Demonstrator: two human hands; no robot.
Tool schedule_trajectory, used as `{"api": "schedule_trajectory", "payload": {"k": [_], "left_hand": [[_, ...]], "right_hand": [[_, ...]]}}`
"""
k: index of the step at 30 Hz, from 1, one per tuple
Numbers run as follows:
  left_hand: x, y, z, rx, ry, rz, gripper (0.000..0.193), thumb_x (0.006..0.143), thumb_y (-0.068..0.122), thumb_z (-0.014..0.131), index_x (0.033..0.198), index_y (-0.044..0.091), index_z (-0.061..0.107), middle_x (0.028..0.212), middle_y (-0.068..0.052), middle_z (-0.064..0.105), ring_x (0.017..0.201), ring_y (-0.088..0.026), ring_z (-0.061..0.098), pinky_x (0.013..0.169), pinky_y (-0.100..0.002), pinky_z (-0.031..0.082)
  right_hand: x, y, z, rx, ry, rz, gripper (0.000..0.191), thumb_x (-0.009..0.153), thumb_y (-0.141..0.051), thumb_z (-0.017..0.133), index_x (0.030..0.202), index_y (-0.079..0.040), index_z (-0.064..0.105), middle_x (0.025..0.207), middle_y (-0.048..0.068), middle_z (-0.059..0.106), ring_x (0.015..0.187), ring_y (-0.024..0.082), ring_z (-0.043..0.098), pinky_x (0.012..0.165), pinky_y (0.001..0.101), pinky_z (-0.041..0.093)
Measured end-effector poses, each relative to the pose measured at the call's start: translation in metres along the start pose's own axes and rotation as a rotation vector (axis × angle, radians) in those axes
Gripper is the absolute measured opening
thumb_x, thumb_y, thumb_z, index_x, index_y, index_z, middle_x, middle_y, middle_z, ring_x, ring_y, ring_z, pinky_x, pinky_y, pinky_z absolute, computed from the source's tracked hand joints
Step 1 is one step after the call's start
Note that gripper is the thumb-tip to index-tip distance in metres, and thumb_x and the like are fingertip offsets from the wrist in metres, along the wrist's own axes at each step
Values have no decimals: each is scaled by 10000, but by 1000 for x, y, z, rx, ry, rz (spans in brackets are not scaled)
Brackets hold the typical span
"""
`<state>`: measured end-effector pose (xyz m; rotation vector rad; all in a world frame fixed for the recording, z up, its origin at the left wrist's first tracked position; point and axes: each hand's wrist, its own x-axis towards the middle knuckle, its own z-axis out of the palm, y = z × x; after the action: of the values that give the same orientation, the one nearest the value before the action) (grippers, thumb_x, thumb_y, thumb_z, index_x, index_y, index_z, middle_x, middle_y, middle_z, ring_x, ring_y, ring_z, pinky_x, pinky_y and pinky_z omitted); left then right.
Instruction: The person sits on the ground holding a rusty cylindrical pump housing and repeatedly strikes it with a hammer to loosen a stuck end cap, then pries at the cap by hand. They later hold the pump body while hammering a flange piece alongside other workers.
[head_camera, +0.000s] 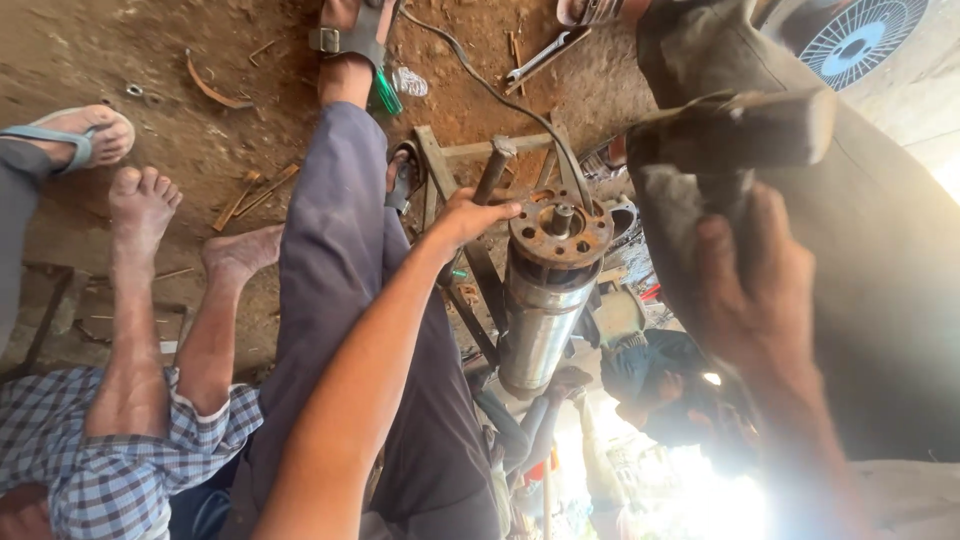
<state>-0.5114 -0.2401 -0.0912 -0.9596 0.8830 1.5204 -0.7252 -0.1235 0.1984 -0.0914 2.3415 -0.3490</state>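
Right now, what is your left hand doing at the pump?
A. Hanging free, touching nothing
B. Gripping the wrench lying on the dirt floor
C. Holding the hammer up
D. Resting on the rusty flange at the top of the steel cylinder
D: the left hand lies with its fingers at the edge of the rusty flange on the steel cylinder, while the right hand holds the hammer.

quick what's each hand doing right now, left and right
Left hand: fingers rest on the rusty flange of the steel pump cylinder, not closed around it.
Right hand: closed on the handle of a hammer, raised.
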Motion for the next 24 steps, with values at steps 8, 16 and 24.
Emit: {"api": "schedule_trajectory", "payload": {"k": [8,16,24], "left_hand": [[-18,3,6,209,11,-5,538,753,524,816,1128,139,785,1058,-124,792,1008,-251,751,924,-413,570],[11,-9,10,48,37,28,475,763,434,817,1081,81,806,1010,-132,785,983,-260,734,882,-392,526],[41,-19,13,-68,27,38,443,758,376,847,1091,91,781,1058,-93,781,1022,-221,710,909,-362,503]], "right_hand": [[-53,47,62,389,-127,559,348,1032,-283,582,1267,-28,601,747,-5,576,605,76,507,508,271,423],[-104,85,79,874,196,716,272,1107,-297,492,1197,-48,551,725,-5,521,549,78,464,460,259,353],[-90,85,76,581,11,557,341,1047,-217,583,1302,8,608,883,37,647,752,73,589,645,242,479]]}}
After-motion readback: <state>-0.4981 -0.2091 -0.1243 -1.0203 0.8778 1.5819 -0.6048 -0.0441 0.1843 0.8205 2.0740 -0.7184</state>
